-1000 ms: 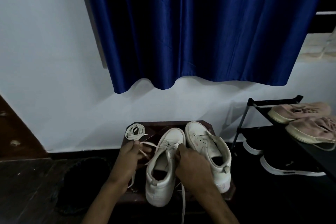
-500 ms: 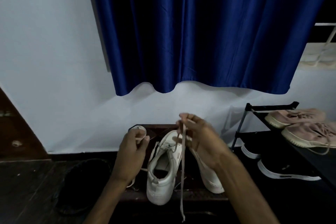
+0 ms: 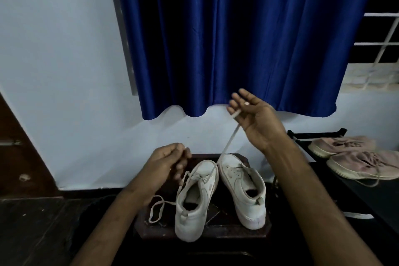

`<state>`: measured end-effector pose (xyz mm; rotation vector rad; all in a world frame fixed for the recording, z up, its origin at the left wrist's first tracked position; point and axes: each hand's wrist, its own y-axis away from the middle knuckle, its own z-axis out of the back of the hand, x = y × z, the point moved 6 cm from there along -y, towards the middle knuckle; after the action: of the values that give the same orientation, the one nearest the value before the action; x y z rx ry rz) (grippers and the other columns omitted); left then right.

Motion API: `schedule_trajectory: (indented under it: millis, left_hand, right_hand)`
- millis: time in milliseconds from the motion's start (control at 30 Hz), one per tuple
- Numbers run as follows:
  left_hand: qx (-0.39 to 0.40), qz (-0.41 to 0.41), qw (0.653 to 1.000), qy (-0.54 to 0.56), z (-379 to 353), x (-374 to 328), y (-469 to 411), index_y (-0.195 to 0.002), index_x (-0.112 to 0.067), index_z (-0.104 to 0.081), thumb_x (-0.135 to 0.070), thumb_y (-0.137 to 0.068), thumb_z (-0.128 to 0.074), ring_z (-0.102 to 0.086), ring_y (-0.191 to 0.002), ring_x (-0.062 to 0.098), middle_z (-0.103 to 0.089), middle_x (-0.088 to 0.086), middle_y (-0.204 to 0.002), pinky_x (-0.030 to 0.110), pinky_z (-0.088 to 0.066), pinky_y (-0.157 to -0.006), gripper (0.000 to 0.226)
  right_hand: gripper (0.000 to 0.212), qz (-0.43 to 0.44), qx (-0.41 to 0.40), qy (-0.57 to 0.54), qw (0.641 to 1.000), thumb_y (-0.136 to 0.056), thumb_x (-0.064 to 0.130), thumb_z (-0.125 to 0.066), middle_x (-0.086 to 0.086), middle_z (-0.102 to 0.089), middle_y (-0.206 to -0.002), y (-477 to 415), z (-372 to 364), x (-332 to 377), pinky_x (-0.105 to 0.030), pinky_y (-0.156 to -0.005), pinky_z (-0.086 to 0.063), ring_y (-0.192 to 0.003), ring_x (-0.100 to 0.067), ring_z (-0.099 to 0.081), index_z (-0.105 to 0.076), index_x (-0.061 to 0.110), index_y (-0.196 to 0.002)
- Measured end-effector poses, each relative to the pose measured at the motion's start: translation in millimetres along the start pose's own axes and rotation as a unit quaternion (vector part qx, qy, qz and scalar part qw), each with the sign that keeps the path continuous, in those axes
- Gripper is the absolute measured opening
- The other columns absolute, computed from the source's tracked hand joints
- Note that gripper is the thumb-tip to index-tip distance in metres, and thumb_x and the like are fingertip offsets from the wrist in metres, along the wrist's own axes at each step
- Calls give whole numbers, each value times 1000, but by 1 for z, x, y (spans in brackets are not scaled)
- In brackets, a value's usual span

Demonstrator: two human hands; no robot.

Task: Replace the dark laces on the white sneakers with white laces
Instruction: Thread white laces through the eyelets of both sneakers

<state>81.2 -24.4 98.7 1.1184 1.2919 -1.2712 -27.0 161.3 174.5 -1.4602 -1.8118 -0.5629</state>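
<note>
Two hands work one white lace (image 3: 230,141). The right hand (image 3: 257,119), raised well above the shoes, pinches the lace near its tip between thumb and fingers, and the lace runs taut from there down to the front eyelets of the left sneaker (image 3: 190,211). The left hand (image 3: 166,162) sits lower, just beside that shoe's toe. Its fingers are curled, seemingly round the lace's other run, which drops from under them into a slack loop on the stool (image 3: 226,232) below the left wrist. The right sneaker (image 3: 248,196) stands under the right forearm, touching its mate, with eyelets that look bare. No dark lace shows on either shoe, so the step in hand appears to be threading white lace into the first sneaker, with only the lowest eyelets done. The next move probably calls for evening the two ends, then bringing the right hand down to feed the tip through the next eyelet up.
</note>
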Motion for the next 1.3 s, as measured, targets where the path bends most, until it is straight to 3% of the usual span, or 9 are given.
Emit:
schedule_trajectory:
  millis: [100,200,433,567,700,900,1033,1167,1300]
  left_hand:
    - [-35,-21,987,-158,26,17,0,-86,-15,-67,-24,-101,-48,-40,-50,9,-49,-2,-62,25,-39,-47,26]
    - [-42,-28,946,-320,39,41,7,-87,-27,-69,-21,-96,-59,-54,-56,3,-63,-10,-66,24,-45,-56,15]
    - [-179,79,843,-501,90,119,28,-88,-34,-57,-27,-90,-62,-65,-93,14,-61,-10,-91,28,-47,-74,9]
    - [-175,133,819,-530,95,146,28,-113,-33,-61,-44,-90,-59,-65,-99,24,-65,-2,-104,32,-47,-76,26]
    - [-215,98,818,-525,87,148,24,-97,-22,-64,-33,-88,-64,-64,-92,25,-59,-1,-95,33,-45,-70,14]
    - [-224,104,803,-542,85,153,18,-92,-14,-63,-33,-90,-64,-63,-92,28,-59,4,-98,38,-46,-72,19]
    - [-240,94,825,-503,100,149,18,-92,-15,-58,-33,-95,-56,-59,-95,30,-60,6,-97,40,-46,-75,18]
    - [-308,45,894,-323,119,124,16,-86,-20,-49,-17,-95,-57,-59,-54,19,-67,0,-64,26,-47,-55,13]
    - [-315,-15,944,-96,107,87,7,-90,-17,-59,-8,-93,-61,-45,-43,14,-68,10,-64,15,-33,-39,10]
  right_hand:
    - [31,-20,-35,169,985,-95,-11,-35,-12,-67,-99,0,35,-10,-34,-78,-58,-77,-20,-66,-61,4,-102]
    - [29,-90,40,345,933,-96,-11,-34,-12,-66,-92,12,44,-49,-27,-62,-54,-69,-19,-62,-60,1,-99]
    - [33,-118,79,516,845,-90,-10,-35,-7,-68,-80,9,61,-113,-17,-41,-35,-54,-12,-58,-64,6,-86]
    - [29,-72,10,476,876,-91,-11,-37,-11,-65,-79,-6,60,-108,-11,-38,-33,-53,-15,-53,-63,-1,-94]
    - [27,-45,-25,440,897,-91,-7,-40,-8,-65,-81,-22,59,-89,-15,-37,-28,-53,-15,-55,-65,2,-97]
    - [26,-79,-6,490,868,-95,0,-41,-4,-69,-79,-23,80,-116,-18,-43,-33,-58,-12,-59,-66,9,-95]
    - [25,-39,14,643,765,-89,8,-47,3,-71,-77,-28,91,-120,-27,-62,-50,-63,-11,-65,-65,24,-81]
    - [20,-41,100,785,610,-95,24,-50,2,-67,-98,-18,75,-126,-26,-78,-45,-89,-17,-61,-67,21,-105]
    - [29,65,16,895,441,-97,43,-45,-5,-68,-104,7,48,-112,-37,-83,-50,-99,-30,-64,-59,22,-113]
